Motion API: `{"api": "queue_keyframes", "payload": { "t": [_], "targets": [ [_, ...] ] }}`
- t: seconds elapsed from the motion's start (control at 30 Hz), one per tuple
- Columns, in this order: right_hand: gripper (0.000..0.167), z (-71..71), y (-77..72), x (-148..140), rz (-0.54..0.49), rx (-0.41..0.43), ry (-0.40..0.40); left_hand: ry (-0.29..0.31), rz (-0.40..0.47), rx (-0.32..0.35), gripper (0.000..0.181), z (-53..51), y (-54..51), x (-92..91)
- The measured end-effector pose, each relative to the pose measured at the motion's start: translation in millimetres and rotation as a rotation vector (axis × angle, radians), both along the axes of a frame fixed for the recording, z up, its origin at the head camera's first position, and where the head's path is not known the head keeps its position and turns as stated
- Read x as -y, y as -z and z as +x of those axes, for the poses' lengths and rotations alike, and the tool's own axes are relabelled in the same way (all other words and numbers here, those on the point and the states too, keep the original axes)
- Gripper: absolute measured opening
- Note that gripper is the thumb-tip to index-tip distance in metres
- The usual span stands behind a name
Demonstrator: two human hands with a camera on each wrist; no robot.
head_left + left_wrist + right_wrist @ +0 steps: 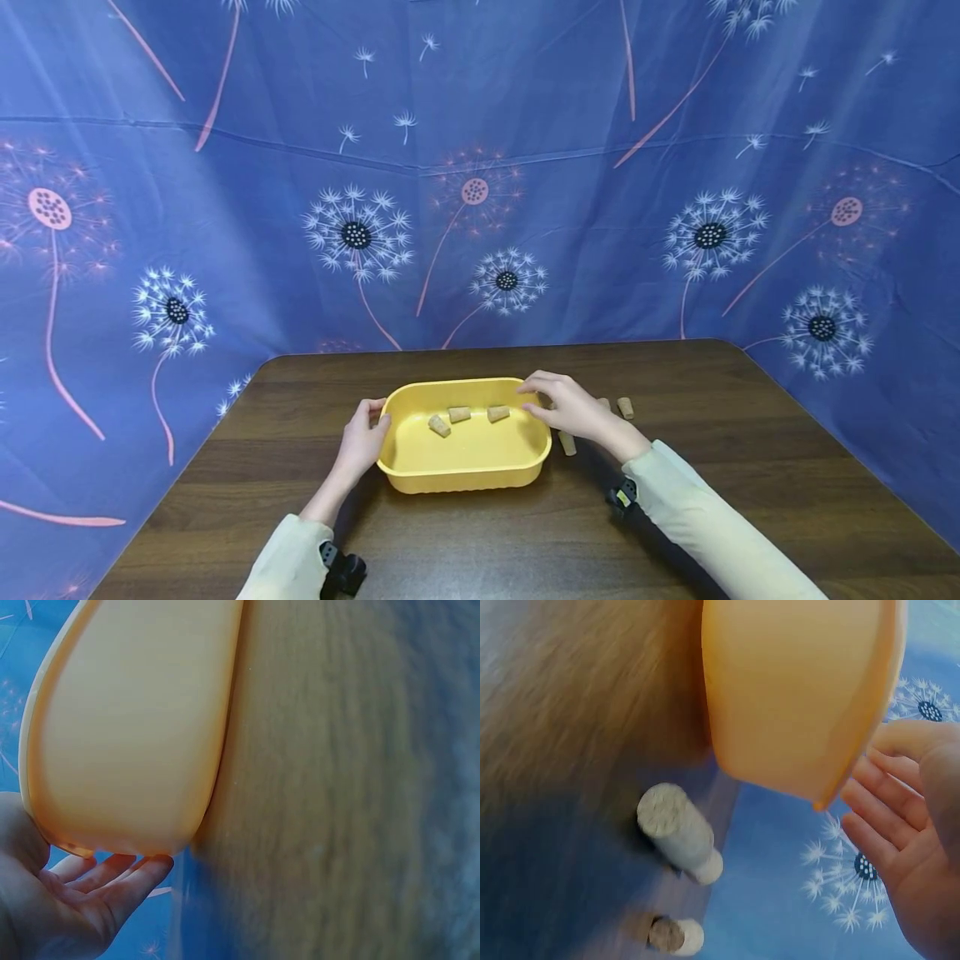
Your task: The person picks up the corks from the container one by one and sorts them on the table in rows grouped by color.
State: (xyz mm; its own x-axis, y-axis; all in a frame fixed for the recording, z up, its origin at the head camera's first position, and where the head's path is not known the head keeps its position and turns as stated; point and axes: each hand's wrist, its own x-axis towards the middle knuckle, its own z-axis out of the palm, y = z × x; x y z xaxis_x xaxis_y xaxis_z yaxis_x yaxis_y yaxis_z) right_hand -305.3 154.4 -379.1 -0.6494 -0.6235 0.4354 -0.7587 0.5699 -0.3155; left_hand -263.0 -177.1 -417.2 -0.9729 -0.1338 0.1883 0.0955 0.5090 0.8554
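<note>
A yellow tray (465,481) holds three cork stoppers: one at the left (439,426), one in the middle (459,414) and one farther right (498,413). The left hand (362,437) grips the tray's left end, thumb at the rim and fingers against the outer wall, as the left wrist view shows of the hand (75,907) and tray (135,727). At the right rim is the right hand (573,408), its fingers parted and nothing between them. In the right wrist view this hand (915,825) is beside the tray (795,697); whether it touches the rim is unclear.
Several more corks lie on the brown wooden table (465,550) right of the tray, one (567,442) close to its wall and another (626,407) farther right; the right hand partly covers others. A blue cloth (585,200) with dandelion prints hangs behind the table.
</note>
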Motion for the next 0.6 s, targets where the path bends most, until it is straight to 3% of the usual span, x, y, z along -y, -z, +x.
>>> {"api": "queue_keyframes", "payload": {
  "t": [0.43,0.6],
  "targets": [
    [0.024,-6.7,7.1,28,0.041,-0.032,-0.076,-0.004,-0.002,-0.008,0.031,-1.8,1.6,-2.5],
    [0.025,-11.0,5.8,40,0.057,0.002,-0.095,-0.008,-0.003,-0.006,0.031,-2.9,1.8,-1.2]
  ]
}}
